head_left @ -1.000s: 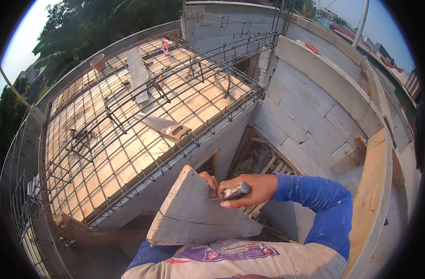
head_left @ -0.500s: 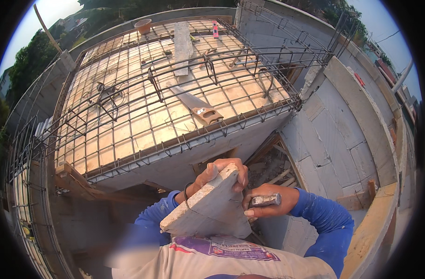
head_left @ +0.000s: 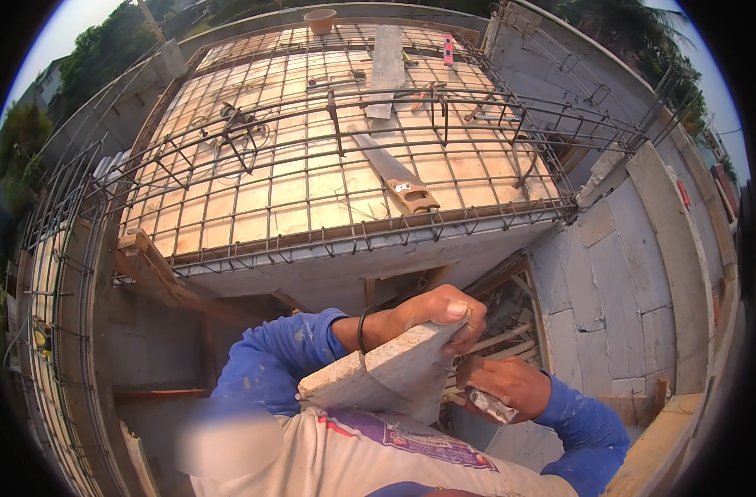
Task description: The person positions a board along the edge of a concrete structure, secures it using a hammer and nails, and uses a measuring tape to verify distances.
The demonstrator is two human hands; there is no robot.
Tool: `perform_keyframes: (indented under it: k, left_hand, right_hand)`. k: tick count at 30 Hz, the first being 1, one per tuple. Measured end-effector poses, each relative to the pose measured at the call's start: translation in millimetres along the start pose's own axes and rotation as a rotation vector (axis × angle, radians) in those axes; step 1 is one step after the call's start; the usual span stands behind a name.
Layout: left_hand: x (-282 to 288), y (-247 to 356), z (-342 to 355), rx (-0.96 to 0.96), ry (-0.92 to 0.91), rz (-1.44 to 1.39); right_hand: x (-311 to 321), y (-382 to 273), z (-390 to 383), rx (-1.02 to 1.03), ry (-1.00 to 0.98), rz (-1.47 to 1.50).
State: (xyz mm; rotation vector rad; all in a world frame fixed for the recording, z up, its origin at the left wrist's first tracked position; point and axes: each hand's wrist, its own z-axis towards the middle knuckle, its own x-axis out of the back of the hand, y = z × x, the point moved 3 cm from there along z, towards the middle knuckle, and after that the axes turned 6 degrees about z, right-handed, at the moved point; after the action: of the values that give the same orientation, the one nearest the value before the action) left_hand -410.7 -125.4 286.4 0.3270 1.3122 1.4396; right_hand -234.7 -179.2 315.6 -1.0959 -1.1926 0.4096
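My left hand (head_left: 444, 315) is closed over the upper corner of a rough-edged, pale board (head_left: 376, 373), which rests against my shirt front. A dark band circles my left wrist. My right hand (head_left: 506, 381), just right of and below the left one, grips a hammer (head_left: 492, 406) with a plaster-crusted metal head; most of its handle is hidden. A thin metal piece, possibly a nail, shows small between the board and my right fingers.
Ahead, a rebar grid (head_left: 229, 207) over plywood carries a handsaw (head_left: 411, 197), a grey plank (head_left: 386, 70), a pink level (head_left: 448, 50), tools and a terracotta-coloured tub (head_left: 320, 21). Block walls (head_left: 601, 290) rise at right; a shaft with loose timber drops below my hands.
My left hand has come up over the board's top corner, and the board has tilted. The right hand with the hammer has moved rightward and lower. The view has swung, shifting surroundings.
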Motion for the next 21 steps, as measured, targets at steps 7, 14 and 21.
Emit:
perform_keyframes:
  k: [7,14,21]
  left_hand:
    - [20.5,-5.3,-6.0,-0.046,-0.031,-0.035]
    - [76.4,2.4,-29.7,-0.254,0.104,-0.146]
    - [34.0,-1.4,-16.8,0.008,0.374,-0.179]
  right_hand:
    - [14.4,16.1,-20.0,-0.179,0.121,0.221]
    - [54.7,38.7,-72.1,-0.542,0.612,0.262]
    - [46.6,30.8,-19.9,-0.154,0.812,0.508]
